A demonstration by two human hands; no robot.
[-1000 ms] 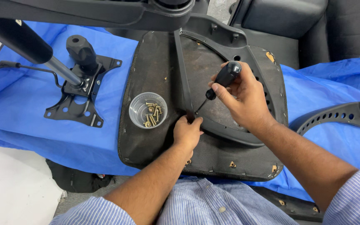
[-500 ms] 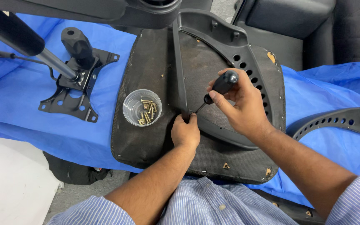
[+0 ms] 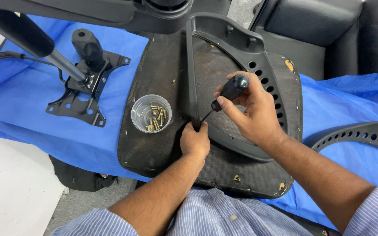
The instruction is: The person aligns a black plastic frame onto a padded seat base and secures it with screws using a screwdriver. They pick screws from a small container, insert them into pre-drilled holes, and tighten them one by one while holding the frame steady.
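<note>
The head view looks down on an upturned black chair seat pan, its underside covered in dark fabric, lying on a blue plastic sheet.

The right hand grips a screwdriver with a black rounded handle; its fingers are curled tightly around the handle, thumb pressed along the side, and the thin dark shaft slants down and leftward from the fingers to a tip that meets the seat just above the left hand's fingertips.

The left hand rests on the seat underside, fingers pressed together and bent, pinching at the spot where the screwdriver tip lands. Whatever small part sits between those fingertips is hidden, so I cannot tell what they pinch.

Under and beyond both sets of fingers lies a black curved plastic armrest bracket with a row of round holes, lying on the seat, its ridge running just beside the left fingertips.

Left of the left hand's fingers, close by but apart, stands a clear plastic cup holding brass-coloured screws, upright on the seat fabric. Farther left of that, well apart from either hand, a black metal tilt mechanism plate with a knob and lever rests on the blue sheet. To the right of the right forearm, another black perforated curved plastic piece lies on the sheet.
</note>
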